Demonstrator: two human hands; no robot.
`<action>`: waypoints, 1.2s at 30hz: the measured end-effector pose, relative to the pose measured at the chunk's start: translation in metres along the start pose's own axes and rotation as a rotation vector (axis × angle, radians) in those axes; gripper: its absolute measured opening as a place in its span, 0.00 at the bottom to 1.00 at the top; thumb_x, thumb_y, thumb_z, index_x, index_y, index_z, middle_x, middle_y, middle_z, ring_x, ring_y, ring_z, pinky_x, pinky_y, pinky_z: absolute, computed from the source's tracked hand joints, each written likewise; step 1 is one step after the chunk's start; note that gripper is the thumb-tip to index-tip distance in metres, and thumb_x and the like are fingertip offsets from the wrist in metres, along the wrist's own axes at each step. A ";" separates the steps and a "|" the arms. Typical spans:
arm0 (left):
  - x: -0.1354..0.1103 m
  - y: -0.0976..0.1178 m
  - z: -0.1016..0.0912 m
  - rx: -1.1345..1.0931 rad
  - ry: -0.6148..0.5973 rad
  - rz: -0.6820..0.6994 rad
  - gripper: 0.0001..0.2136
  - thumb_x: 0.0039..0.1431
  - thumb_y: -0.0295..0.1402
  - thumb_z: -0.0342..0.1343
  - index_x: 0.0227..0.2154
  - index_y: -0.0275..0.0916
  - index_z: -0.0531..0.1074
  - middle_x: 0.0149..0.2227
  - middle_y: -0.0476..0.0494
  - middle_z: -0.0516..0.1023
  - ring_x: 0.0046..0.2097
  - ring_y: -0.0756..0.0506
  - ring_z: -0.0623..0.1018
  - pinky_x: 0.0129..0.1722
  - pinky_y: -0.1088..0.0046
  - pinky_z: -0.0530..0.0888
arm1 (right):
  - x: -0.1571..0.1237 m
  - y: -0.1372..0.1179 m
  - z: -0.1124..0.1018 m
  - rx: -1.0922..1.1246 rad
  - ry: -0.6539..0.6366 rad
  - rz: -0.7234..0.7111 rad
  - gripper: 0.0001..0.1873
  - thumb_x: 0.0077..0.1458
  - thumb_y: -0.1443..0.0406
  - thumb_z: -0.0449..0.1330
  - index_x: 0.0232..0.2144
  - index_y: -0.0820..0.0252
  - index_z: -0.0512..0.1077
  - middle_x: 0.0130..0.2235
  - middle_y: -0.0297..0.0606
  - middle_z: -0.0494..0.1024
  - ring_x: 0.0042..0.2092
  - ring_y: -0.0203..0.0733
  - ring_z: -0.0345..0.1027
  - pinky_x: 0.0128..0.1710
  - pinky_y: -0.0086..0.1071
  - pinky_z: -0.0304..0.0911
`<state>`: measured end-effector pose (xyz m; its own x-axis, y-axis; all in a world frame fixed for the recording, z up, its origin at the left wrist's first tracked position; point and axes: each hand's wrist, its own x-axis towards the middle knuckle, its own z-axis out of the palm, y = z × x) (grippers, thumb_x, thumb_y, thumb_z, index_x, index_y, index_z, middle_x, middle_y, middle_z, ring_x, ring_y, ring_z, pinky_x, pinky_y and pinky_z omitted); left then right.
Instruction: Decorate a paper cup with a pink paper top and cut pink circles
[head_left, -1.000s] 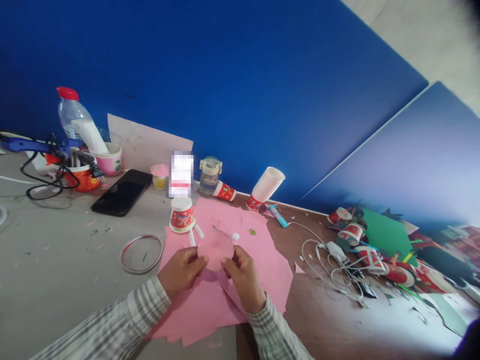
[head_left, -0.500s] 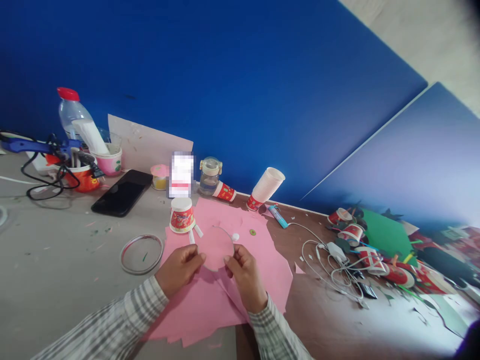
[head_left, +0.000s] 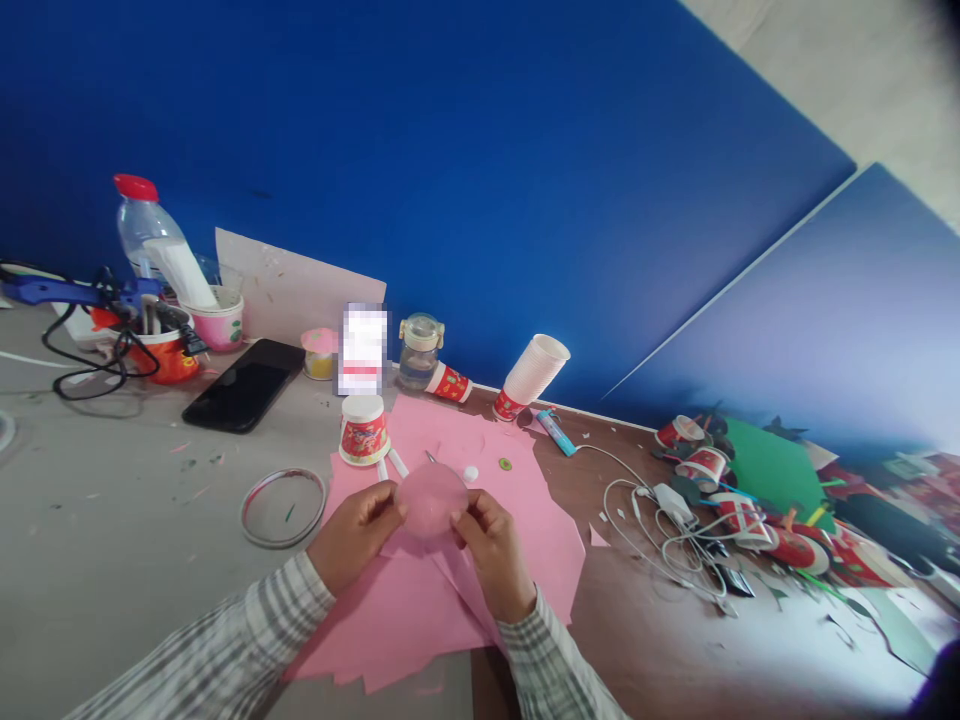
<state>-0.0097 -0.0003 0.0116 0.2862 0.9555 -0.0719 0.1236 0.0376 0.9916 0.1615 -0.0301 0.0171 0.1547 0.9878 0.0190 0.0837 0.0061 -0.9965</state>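
Note:
A round pink paper disc (head_left: 431, 503) is held between my two hands, above the pink paper sheets (head_left: 427, 610) on the desk. My left hand (head_left: 358, 532) pinches its left edge between thumb and fingers. At the right edge, my right hand (head_left: 489, 548) grips it the same way. Just beyond my left hand stands an upside-down red patterned paper cup (head_left: 364, 432), with white strips beside its rim. A small white round piece (head_left: 471, 474) and a small green piece (head_left: 505, 464) lie on the pink sheets.
A metal-looking ring (head_left: 283, 548) and a black phone (head_left: 244, 386) lie on the left. Stacked paper cups (head_left: 531, 376) lean at the back near a glass jar (head_left: 420, 352). White cables (head_left: 667, 540) and several decorated cups (head_left: 742, 520) crowd the right side.
The disc has tilted in my fingers; its top edge sits lower and its face looks darker. Both hands stay in nearly the same place.

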 end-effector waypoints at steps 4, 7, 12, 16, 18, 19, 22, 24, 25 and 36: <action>-0.004 0.000 0.003 0.007 0.083 0.050 0.13 0.39 0.37 0.48 0.28 0.41 0.74 0.10 0.62 0.61 0.13 0.53 0.58 0.13 0.77 0.56 | 0.001 0.004 -0.002 -0.047 0.076 -0.090 0.07 0.38 0.68 0.57 0.21 0.58 0.76 0.22 0.31 0.70 0.24 0.37 0.62 0.23 0.27 0.58; -0.005 -0.001 0.003 -0.071 0.075 0.017 0.18 0.40 0.38 0.47 0.33 0.40 0.75 0.07 0.61 0.62 0.12 0.52 0.60 0.13 0.76 0.58 | -0.002 0.003 -0.002 -0.077 0.112 -0.167 0.10 0.40 0.68 0.55 0.24 0.56 0.77 0.21 0.30 0.70 0.24 0.37 0.61 0.24 0.27 0.58; -0.006 0.001 0.000 -0.166 0.044 0.025 0.17 0.40 0.39 0.51 0.32 0.39 0.77 0.08 0.56 0.70 0.15 0.48 0.69 0.17 0.74 0.66 | -0.008 0.001 0.000 -0.093 0.086 -0.286 0.14 0.45 0.70 0.52 0.30 0.55 0.76 0.23 0.31 0.73 0.22 0.37 0.66 0.23 0.28 0.62; -0.006 0.006 0.001 -0.231 0.071 0.037 0.14 0.36 0.38 0.56 0.28 0.41 0.78 0.25 0.47 0.79 0.23 0.47 0.74 0.23 0.71 0.72 | -0.009 -0.003 -0.001 -0.146 0.089 -0.406 0.14 0.46 0.72 0.52 0.31 0.55 0.75 0.31 0.36 0.77 0.33 0.43 0.71 0.32 0.31 0.65; -0.007 0.007 0.002 -0.232 0.068 0.045 0.13 0.35 0.38 0.57 0.27 0.42 0.79 0.33 0.45 0.79 0.26 0.46 0.75 0.24 0.70 0.74 | -0.009 -0.005 -0.002 -0.158 0.070 -0.448 0.15 0.46 0.73 0.52 0.34 0.54 0.74 0.34 0.37 0.77 0.37 0.45 0.71 0.36 0.34 0.66; -0.007 0.007 0.003 -0.227 0.064 0.051 0.12 0.35 0.38 0.57 0.26 0.42 0.79 0.35 0.44 0.78 0.27 0.46 0.75 0.25 0.70 0.74 | -0.009 -0.005 -0.002 -0.160 0.059 -0.460 0.16 0.45 0.74 0.52 0.35 0.54 0.73 0.36 0.38 0.76 0.39 0.45 0.71 0.38 0.35 0.66; -0.006 0.005 0.004 -0.203 0.067 0.089 0.12 0.36 0.37 0.57 0.26 0.43 0.79 0.35 0.42 0.78 0.32 0.42 0.76 0.26 0.69 0.75 | -0.010 -0.005 -0.004 -0.193 0.030 -0.476 0.19 0.44 0.75 0.53 0.37 0.52 0.73 0.39 0.40 0.74 0.42 0.47 0.69 0.39 0.36 0.66; -0.005 0.004 0.003 -0.184 0.070 0.128 0.11 0.36 0.37 0.57 0.26 0.43 0.79 0.33 0.42 0.79 0.35 0.41 0.76 0.28 0.69 0.76 | -0.010 -0.004 -0.004 -0.229 0.019 -0.484 0.20 0.42 0.75 0.53 0.37 0.52 0.73 0.39 0.40 0.73 0.42 0.48 0.69 0.39 0.36 0.66; -0.005 0.004 0.003 -0.177 0.065 0.142 0.11 0.37 0.37 0.57 0.26 0.43 0.79 0.33 0.43 0.79 0.35 0.41 0.76 0.29 0.69 0.76 | -0.010 -0.005 -0.004 -0.243 0.014 -0.492 0.19 0.42 0.75 0.54 0.36 0.52 0.74 0.38 0.40 0.73 0.41 0.48 0.69 0.39 0.36 0.66; -0.006 0.003 0.002 -0.109 -0.011 0.121 0.13 0.43 0.38 0.52 0.32 0.41 0.74 0.17 0.52 0.76 0.23 0.46 0.75 0.26 0.69 0.72 | -0.007 -0.004 -0.004 -0.178 -0.038 -0.416 0.09 0.47 0.70 0.56 0.29 0.54 0.75 0.36 0.38 0.72 0.37 0.46 0.68 0.35 0.35 0.64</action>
<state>-0.0092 -0.0069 0.0145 0.3035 0.9516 0.0478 -0.0163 -0.0450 0.9989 0.1639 -0.0378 0.0211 0.0365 0.9120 0.4087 0.2992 0.3802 -0.8752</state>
